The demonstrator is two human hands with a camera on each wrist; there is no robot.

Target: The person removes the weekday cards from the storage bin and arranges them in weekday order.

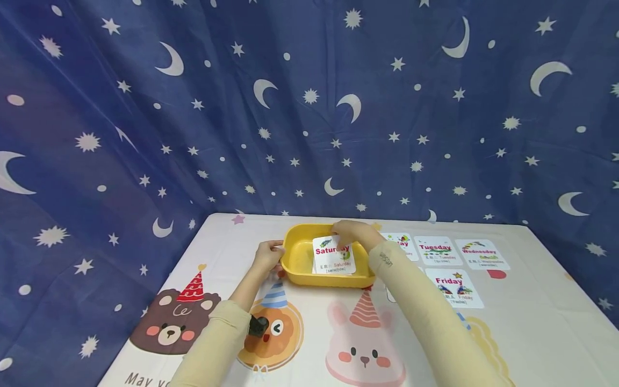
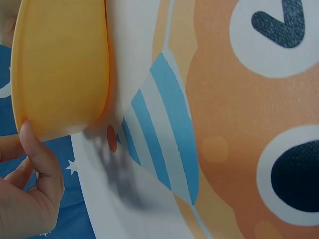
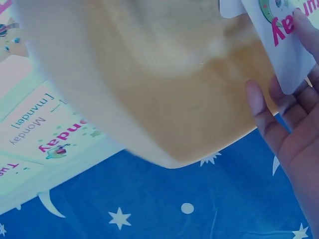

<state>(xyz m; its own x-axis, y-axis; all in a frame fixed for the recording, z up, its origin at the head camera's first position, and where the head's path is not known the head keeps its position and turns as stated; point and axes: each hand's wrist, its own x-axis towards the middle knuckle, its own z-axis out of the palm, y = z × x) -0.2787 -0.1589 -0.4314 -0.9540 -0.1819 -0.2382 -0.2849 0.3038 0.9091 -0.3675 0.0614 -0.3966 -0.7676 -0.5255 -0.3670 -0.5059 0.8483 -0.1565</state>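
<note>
My left hand (image 1: 267, 257) pinches the left end of a yellow plastic basin (image 1: 321, 280) between thumb and fingers. In the left wrist view, the thumb (image 2: 40, 154) lies against the outside of the basin wall (image 2: 62, 64). Over the basin, my right hand (image 1: 357, 232) holds a white card (image 1: 333, 264) printed "Saturday". From the right wrist, that card (image 3: 284, 55) appears between the thumb and the fingers, tilted above the basin floor. Another white card (image 3: 231, 7) shows partly behind it, and whether it is held too I cannot tell.
To the basin's right lie the Tuesday card (image 1: 438, 251), Wednesday card (image 1: 482, 255) and Friday card (image 1: 454, 288). A Monday card (image 3: 50, 124) sits beside the basin. My right sleeve (image 1: 425, 312) partly covers another card. A star-patterned blue curtain (image 1: 309, 123) hangs behind the table.
</note>
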